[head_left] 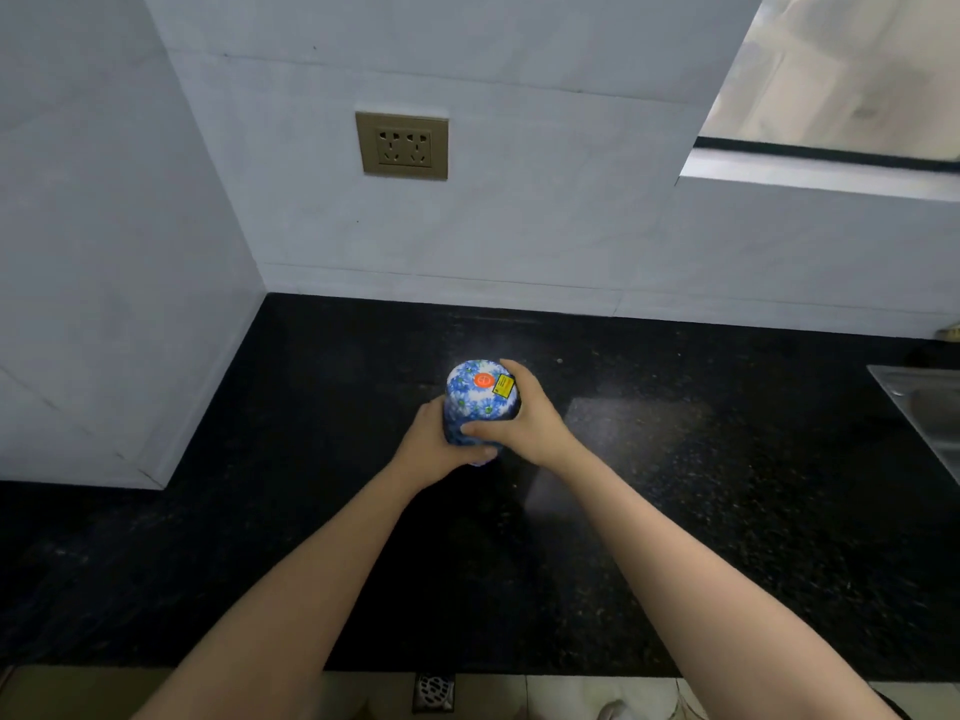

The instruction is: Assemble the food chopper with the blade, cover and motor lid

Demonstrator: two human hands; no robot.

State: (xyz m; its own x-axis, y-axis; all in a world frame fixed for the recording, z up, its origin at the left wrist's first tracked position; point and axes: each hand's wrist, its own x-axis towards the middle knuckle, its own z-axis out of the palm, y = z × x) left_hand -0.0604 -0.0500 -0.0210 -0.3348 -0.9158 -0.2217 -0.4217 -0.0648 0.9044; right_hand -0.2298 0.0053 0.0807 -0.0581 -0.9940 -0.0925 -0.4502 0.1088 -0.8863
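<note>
**Both hands gripping the chopper's motor lid**

The blue-and-white floral domed motor lid (pixel 480 394), with an orange round button on top, sits between the fingers of both hands. The left hand (pixel 434 446) wraps its lower side; the right hand (pixel 524 418) clasps its upper right. Whatever lies beneath is hidden. Black speckled stone surface (pixel 675 485) lies bare all around; a steel sink (pixel 930 407) is well right.

Glossy speckled black stone countertop (pixel 675 511), matt pale wall tiles (pixel 519 226), brushed metal sink (pixel 930 407), brass-toned socket plate (pixel 401 145)
</note>
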